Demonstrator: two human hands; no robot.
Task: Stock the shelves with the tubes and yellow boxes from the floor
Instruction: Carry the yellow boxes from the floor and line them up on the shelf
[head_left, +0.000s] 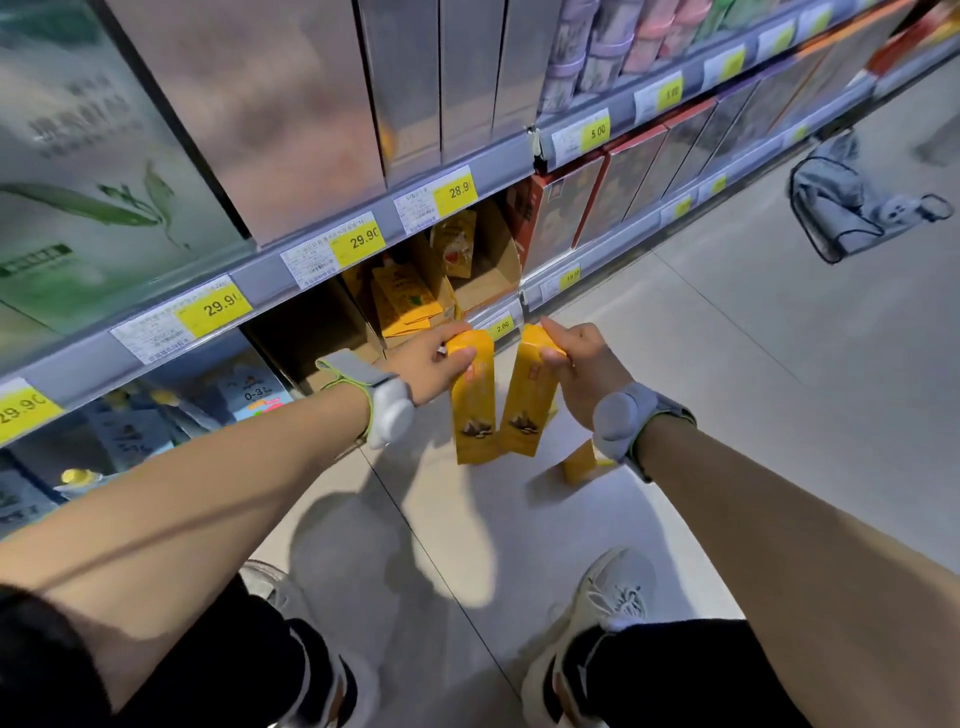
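My left hand (434, 361) grips the top of a tall yellow box (472, 410), held upright above the floor. My right hand (584, 364) grips the top of a second yellow box (527, 402) right beside the first; the two boxes lean together at their lower ends. Another yellow box (581, 464) stands on the floor, partly hidden behind my right wrist. Just beyond my hands, the bottom shelf (498, 317) holds a cardboard tray with several more yellow boxes (405, 299). No tubes can be made out.
Shelves with yellow price tags (358, 241) run along the left, stocked with silver and red cartons. A grey bag (844, 208) lies on the tiled floor at the right. My shoes (602, 613) show at the bottom.
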